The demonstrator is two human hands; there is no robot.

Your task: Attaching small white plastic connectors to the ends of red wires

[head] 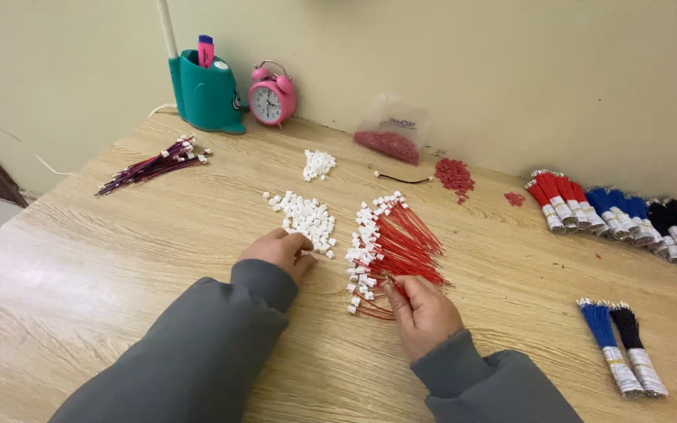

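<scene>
1. A fan of red wires [403, 247] with white plastic connectors on their near ends lies at the middle of the wooden table [119, 258], just in front of the person.
2. Just left of it sits a loose heap of white connectors [307, 218]; a smaller heap of white connectors [319, 164] lies farther back, well apart.
3. The right hand [425, 313] rests on the near edge of the red wires, its fingers curled narrow, thumb and forefinger pinched on what looks like one wire end, though the grip is too small to make out for sure.
4. The left hand [282, 252] lies knuckles up at the near edge of the white heap, fingers bent and touching the pieces; whether it holds one I cannot tell.
5. Behind the wires, near the wall, lie a single dark wire [403, 179], a scatter of small red pieces [454, 175] and a clear bag of red pieces [389, 141].
6. Bundles of red, blue and black wires [620, 213] line the right edge; a blue and a black bundle [620, 345] lie nearer on the right.
7. At the far left lies a bundle of dark purple wires [150, 164], with a teal holder [205, 94] and a pink alarm clock [272, 98] behind it against the wall.
8. Nothing lies between the hands and the wires.
</scene>
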